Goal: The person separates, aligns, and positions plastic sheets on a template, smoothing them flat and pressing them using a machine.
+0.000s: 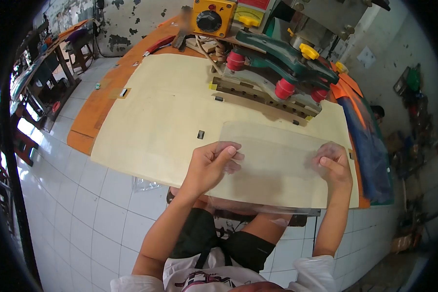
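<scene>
You hold a clear plastic sheet (272,160) flat over the near edge of the cream surface (155,117), its far edge lying just short of the press (277,73). Your left hand (211,165) pinches the sheet's left edge, thumb on top and fingers curled under it. Your right hand (333,163) grips the right edge the same way, seen partly through the plastic. Both hands are closed on the sheet, none loose.

To do this well, I judge you should keep the sheet taut between the two hands so it does not sag or crease, and keep its far edge parallel to the metal bar (258,95) at the foot of the press. Hold by the margins only; your fingertips would likely smudge the clear middle.

Small dark tabs (200,134) sit on the surface just left of the sheet and nearer the bar; they may serve as stops, though I cannot tell. Red knobs (283,89) and yellow knobs (308,50) stand on the green arm above. A yellow control box (213,17) sits behind it. An orange board (95,109) shows under the surface at left, over a white tiled floor (82,204).
</scene>
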Available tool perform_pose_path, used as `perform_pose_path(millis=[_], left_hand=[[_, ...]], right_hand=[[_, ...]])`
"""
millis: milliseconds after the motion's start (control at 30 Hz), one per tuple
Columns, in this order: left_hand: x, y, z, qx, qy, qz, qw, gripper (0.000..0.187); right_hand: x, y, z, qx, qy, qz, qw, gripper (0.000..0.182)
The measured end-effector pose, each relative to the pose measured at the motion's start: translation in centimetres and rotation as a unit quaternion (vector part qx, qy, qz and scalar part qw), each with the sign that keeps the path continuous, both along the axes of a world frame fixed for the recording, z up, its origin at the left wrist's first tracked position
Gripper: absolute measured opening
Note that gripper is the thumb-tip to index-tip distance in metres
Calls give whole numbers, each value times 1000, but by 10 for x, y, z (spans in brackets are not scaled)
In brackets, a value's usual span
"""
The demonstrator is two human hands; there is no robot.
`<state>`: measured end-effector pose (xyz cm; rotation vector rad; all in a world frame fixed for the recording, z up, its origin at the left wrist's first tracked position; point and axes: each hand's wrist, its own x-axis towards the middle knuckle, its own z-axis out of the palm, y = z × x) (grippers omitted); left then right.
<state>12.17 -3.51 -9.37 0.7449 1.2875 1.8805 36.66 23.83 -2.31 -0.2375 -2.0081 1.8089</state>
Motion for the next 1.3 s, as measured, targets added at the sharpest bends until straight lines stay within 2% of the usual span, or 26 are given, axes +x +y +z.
perform_pose_path(millis=[33,67,133,167,233,267,333,433,633,833,933,1000,1100,1167,1233,1267,1300], left_hand=[[0,-1,1,2,0,-1,1000,31],[1,-1,3,-6,9,0,1000,32],[3,-1,4,-12,18,-3,1000,33],[4,-1,4,-5,30,2,1000,32],[5,-1,4,2,41,4,999,32],[5,-1,4,-6,50,4,999,32],[4,-2,5,-13,58,1,998,32],[4,-4,7,-14,69,-4,997,32],[5,-6,8,-12,64,-7,998,31],[8,-10,11,-18,56,-28,998,31],[9,-13,6,44,82,-53,994,38],[9,-9,-1,146,39,-98,984,52],[7,-8,-10,123,26,-87,988,63],[4,-8,-6,109,28,-99,989,62],[6,-7,-3,93,31,-95,991,61],[7,-8,-2,93,31,-100,990,61],[7,-9,-1,76,42,-94,992,60]], right_hand=[[-2,-2,10,50,-13,13,999,27],[-3,-3,21,52,-14,11,999,27],[-2,-2,41,101,-120,-8,988,32],[-3,-1,48,102,-121,-11,987,32],[-6,2,59,209,-213,-2,954,30],[-7,2,64,209,-214,-5,954,30],[-12,-2,70,289,-292,43,911,25],[-17,-11,74,295,-309,43,903,21],[-6,-21,84,371,-279,19,885,15],[20,-41,94,353,-238,-1,905,14],[35,-45,102,395,-182,11,900,15],[55,-46,122,358,-190,-1,914,19],[81,-33,151,314,-179,-25,932,29],[105,-14,163,301,-163,-48,938,35],[136,12,174,257,-149,-124,947,42],[148,27,172,262,-99,-147,949,40],[163,42,178,249,-97,-149,952,39]])
